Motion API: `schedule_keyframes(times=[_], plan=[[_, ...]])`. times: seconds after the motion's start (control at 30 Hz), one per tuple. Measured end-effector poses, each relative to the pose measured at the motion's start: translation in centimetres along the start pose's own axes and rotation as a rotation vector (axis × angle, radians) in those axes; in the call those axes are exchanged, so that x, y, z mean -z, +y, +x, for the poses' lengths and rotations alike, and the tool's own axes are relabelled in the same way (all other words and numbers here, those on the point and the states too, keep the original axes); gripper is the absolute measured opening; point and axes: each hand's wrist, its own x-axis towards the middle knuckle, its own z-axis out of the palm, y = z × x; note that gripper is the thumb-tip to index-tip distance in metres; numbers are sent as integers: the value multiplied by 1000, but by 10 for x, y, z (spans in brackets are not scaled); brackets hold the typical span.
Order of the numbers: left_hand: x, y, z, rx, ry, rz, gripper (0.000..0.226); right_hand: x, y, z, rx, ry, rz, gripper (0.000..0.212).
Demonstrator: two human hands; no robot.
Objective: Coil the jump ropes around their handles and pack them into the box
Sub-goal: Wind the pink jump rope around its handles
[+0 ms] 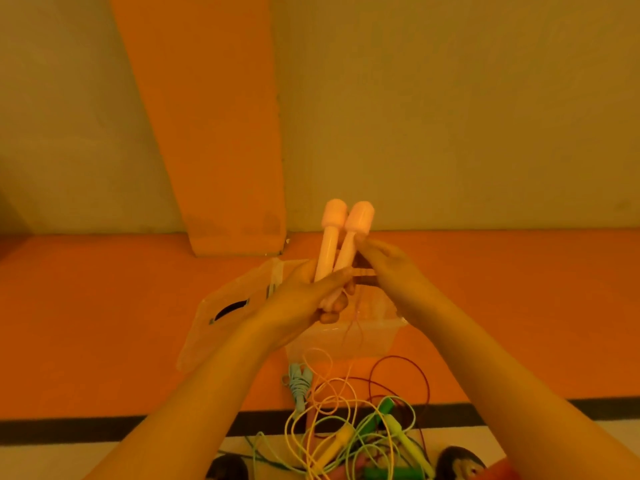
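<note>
Head view: above the clear box (374,336), the left hand (304,299) wraps its fingers around two pink handles (337,242) held upright side by side. The right hand (388,268) pinches the pink rope (363,271) beside them. Tangled ropes (360,434) lie in front of the box.

No readable text or labels anywhere.
</note>
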Motion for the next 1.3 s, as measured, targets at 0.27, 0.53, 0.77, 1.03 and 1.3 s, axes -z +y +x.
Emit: schedule_keyframes(times=[0.27,0.53,0.77,1.03,1.3], plan=[[-4,-7,1,-2,53,82,27,10,-3,-6,121,226,-52,26],[-9,-4,-7,34,-79,143,29,26,-2,-3,282,56,5,56],[-9,-7,2,30,-136,-198,29,27,10,8,186,-198,341,80],[25,1,12,-79,295,-178,45,23,43,-2,-268,-480,-629,23],[1,-28,4,187,-115,-48,39,30,2,7,6,-29,461,22]])
